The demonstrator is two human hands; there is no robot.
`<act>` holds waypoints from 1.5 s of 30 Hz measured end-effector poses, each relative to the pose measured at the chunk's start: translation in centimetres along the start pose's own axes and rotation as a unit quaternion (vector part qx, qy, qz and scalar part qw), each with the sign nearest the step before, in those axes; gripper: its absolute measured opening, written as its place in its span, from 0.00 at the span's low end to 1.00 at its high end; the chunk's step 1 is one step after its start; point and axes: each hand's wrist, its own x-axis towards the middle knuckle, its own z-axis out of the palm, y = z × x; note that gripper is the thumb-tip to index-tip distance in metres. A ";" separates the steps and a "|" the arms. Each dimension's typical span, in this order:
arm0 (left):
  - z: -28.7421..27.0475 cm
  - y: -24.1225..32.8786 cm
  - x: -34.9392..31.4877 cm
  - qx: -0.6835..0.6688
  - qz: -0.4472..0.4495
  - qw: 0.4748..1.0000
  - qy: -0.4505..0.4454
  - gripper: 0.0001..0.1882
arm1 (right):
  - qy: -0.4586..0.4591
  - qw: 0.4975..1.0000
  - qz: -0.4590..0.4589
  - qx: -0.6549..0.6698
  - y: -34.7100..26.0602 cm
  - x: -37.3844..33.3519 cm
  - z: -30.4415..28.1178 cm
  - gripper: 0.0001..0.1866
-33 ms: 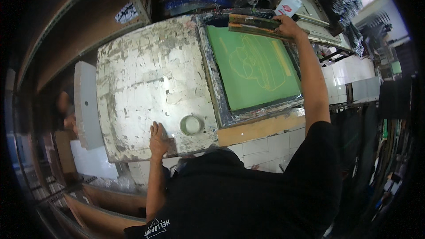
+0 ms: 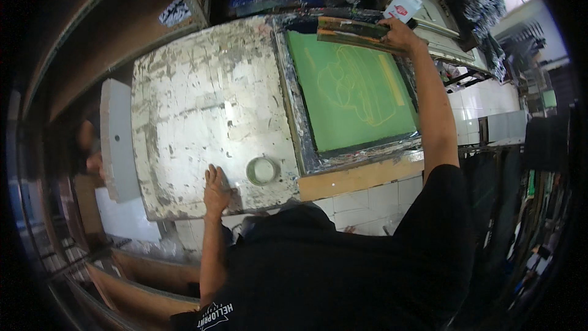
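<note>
A screen-printing frame with green mesh [image 2: 349, 95] and a pale yellow outline design lies on the right part of a paint-stained white table [image 2: 196, 104]. My right hand [image 2: 399, 34] is stretched to the frame's far end and grips a long, paint-smeared squeegee [image 2: 352, 30] that rests across the mesh. My left hand [image 2: 215, 189] lies flat, fingers apart, on the table near its front edge. A roll of tape [image 2: 263, 171] sits just to the right of that hand.
A wooden board [image 2: 355, 178] runs under the frame's near edge, above white tiles. A white slab [image 2: 116, 141] lies along the table's left side beside metal shelving. A small white carton [image 2: 401, 7] stands beyond the squeegee among cluttered boxes.
</note>
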 end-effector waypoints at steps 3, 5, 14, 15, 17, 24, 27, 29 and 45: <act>0.4 -0.1 0.7 -0.010 -0.008 0.999 -0.031 0.47 | -0.075 0.989 0.026 0.128 4.9 4.1 1.4 0.22; -0.3 0.4 -0.4 -0.036 -0.048 0.998 -0.033 0.49 | -0.076 0.992 0.025 0.100 1.2 5.2 3.0 0.22; -0.4 1.5 0.3 -0.073 -0.100 0.991 -0.045 0.48 | -0.087 0.994 -0.063 -0.011 0.8 8.4 5.2 0.24; -0.7 1.6 0.5 -0.081 -0.103 0.990 -0.044 0.48 | -0.104 0.993 -0.055 -0.005 1.4 8.7 5.1 0.24; -0.4 1.2 0.9 -0.089 -0.099 0.990 -0.049 0.47 | -0.126 0.991 -0.044 0.027 3.9 9.7 5.0 0.24; -0.5 0.8 0.7 -0.087 -0.114 0.988 -0.058 0.44 | -0.118 0.991 -0.052 -0.024 -0.1 7.6 3.2 0.25; -0.4 -0.2 0.4 -0.147 -0.117 0.981 -0.050 0.41 | -0.047 0.998 -0.032 -0.005 -5.5 4.1 1.3 0.26; -0.8 -0.9 0.6 -0.198 -0.107 0.974 -0.003 0.31 | -0.003 0.998 0.003 0.055 -10.1 0.5 0.1 0.27; -24.6 11.1 14.0 -0.428 0.092 0.836 0.330 0.17 | -0.039 0.828 -0.086 0.553 -35.8 -18.5 13.8 0.12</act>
